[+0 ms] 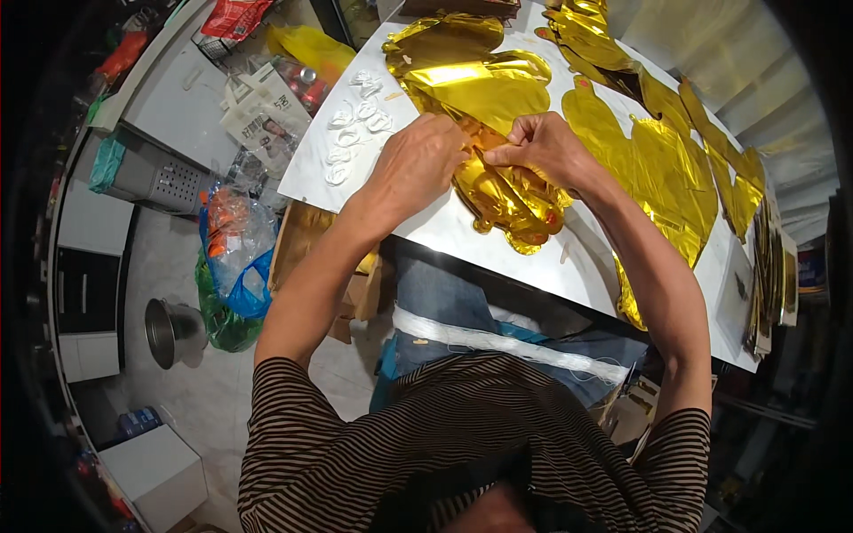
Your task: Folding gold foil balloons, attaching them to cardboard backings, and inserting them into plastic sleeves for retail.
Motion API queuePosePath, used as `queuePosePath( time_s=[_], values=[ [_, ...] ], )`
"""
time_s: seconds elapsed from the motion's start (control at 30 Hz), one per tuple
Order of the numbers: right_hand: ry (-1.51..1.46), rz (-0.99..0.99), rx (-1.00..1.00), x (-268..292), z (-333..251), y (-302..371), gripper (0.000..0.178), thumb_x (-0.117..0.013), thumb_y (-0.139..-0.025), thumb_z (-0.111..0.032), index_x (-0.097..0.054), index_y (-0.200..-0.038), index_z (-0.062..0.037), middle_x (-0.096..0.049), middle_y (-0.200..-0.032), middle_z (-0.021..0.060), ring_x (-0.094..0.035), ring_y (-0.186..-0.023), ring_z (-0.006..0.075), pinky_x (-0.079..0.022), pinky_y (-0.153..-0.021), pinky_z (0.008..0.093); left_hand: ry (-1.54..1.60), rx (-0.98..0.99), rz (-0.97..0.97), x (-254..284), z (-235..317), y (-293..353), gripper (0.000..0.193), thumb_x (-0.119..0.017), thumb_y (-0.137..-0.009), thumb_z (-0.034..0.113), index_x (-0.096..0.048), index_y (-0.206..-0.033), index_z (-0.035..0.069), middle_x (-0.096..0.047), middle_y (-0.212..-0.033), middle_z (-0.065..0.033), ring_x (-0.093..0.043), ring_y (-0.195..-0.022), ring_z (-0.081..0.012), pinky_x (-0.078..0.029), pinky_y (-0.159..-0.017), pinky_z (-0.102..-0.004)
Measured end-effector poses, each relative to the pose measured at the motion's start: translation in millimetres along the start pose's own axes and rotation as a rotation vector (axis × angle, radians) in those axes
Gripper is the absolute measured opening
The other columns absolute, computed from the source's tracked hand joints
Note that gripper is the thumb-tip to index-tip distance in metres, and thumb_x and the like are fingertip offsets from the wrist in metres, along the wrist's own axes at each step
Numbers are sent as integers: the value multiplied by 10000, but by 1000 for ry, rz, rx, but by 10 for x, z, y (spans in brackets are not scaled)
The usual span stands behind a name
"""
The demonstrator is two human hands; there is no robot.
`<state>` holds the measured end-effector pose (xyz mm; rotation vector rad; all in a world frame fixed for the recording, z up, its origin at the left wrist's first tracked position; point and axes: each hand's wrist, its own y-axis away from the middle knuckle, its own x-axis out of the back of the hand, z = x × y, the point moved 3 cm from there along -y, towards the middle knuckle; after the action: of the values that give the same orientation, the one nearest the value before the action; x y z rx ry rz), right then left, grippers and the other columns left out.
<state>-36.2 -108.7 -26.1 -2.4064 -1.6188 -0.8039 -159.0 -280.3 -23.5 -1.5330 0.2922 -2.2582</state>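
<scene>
Over the table's near part, my left hand (419, 167) and my right hand (549, 153) come close together, fingertips pinching a crumpled gold foil balloon (508, 202). The pinched spot lies between the two thumbs, and my fingers partly hide it. Whether a thin string is also held there, I cannot make out. Another flat gold foil balloon (480, 80) spreads just beyond my hands. To the right of my right forearm lies a large flat foil balloon (680, 182). Several small white string coils (346, 135) rest on the white table (542, 271) left of my left hand.
A bundle of white strings (511, 344) lies across my lap. More gold foil (613, 62) covers the table's far right. Left of the table are a cardboard box (302, 240), plastic bags (235, 258) and a metal pot (169, 333) on the floor.
</scene>
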Motion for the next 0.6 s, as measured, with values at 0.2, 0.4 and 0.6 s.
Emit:
queuePosePath(
  time_s=[0.2, 0.4, 0.6],
  values=[
    [-88, -133, -39, 38, -13, -56, 390, -741, -1002, -252, -557, -708, -75, -545, -613, -27, -500, -465, 67, -362, -434, 257, -47, -35, 95, 22, -30, 2, 301, -751, -888, 87, -704, -1175, 13, -681, -1088, -165, -651, -1041, -360, -546, -902, -429],
    [225, 133, -47, 799, -624, -80, 243, -703, -991, -222, -733, -839, -34, -580, -623, -26, -506, -574, 68, -416, -534, 282, -167, -51, -39, 55, -99, -26, 225, -744, -886, 147, -708, -1065, 13, -666, -1073, -158, -633, -1060, -351, -541, -903, -429],
    [530, 300, 354, 1424, -793, -384, 264, -635, -1018, -273, -739, -995, -33, -660, -675, 78, -631, -590, 184, -500, -566, 385, -205, -55, -182, 61, -155, -547, 188, -745, -865, 152, -701, -933, -17, -680, -938, -219, -676, -874, -433, -554, -752, -507]
  ],
)
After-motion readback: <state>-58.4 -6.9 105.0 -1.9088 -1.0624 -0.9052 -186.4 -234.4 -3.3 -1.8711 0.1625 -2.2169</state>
